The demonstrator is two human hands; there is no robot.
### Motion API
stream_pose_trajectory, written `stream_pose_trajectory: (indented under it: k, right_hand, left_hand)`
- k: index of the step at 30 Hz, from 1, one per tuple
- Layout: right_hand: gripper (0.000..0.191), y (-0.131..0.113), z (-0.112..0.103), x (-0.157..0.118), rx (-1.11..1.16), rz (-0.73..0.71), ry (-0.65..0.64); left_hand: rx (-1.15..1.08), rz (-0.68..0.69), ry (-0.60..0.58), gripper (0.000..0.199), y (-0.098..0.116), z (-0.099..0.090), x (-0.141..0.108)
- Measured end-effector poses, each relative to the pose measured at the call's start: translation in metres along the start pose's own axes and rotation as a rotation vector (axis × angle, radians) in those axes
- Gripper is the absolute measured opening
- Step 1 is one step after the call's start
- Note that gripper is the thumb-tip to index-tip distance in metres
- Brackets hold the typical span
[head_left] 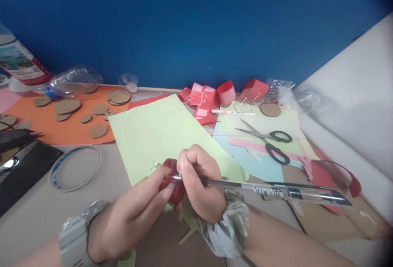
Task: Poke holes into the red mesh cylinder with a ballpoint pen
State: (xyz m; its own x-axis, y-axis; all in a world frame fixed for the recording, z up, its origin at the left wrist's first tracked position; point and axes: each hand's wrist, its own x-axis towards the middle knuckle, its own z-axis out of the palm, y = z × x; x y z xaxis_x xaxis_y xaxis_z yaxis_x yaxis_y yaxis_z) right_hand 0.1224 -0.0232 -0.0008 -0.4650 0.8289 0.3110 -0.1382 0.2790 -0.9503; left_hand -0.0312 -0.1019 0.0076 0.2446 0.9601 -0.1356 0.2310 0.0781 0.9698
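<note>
Near the lower middle, my left hand (132, 209) is closed around a small curved red piece covered in dark marks (176, 191). Green curled bits (156, 164) show beside that piece; whether they are joined to it I cannot tell. My right hand (201, 183) grips a clear-barrelled pen (267, 192) close to its point. The pen's tip meets the red piece next to my left fingers, and its long barrel reaches out to the right. Part of the red piece is hidden by my fingers. Beyond both hands lies a light green sheet (159, 127).
Scissors (267, 136) lie partly spread on coloured papers at right. Cardboard discs (98, 131) rest on an orange sheet (73, 134) at left, near a plastic bottle (75, 82) and a tape ring (98, 164). Red paper cut-outs (204, 101) stand by the blue wall (196, 25).
</note>
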Motion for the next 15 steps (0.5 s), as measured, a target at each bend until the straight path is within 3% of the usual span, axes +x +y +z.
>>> stream_pose_trajectory:
  k: [7, 11, 15]
  right_hand:
    - [0.025, 0.0014, 0.0004, -0.0029, 0.026, 0.016, -0.023]
    - [0.026, 0.0012, 0.0015, -0.0034, 0.065, 0.052, -0.027]
    - [0.026, 0.0000, 0.0012, -0.0017, 0.003, 0.001, 0.008]
  left_hand:
    - [-0.022, -0.029, -0.035, 0.024, 0.0015, -0.0009, -0.0006]
    - [-0.039, -0.032, -0.003, 0.026, 0.0042, 0.0011, -0.0001]
    - [-0.046, -0.039, 0.016, 0.027, 0.0055, 0.0026, 0.0018]
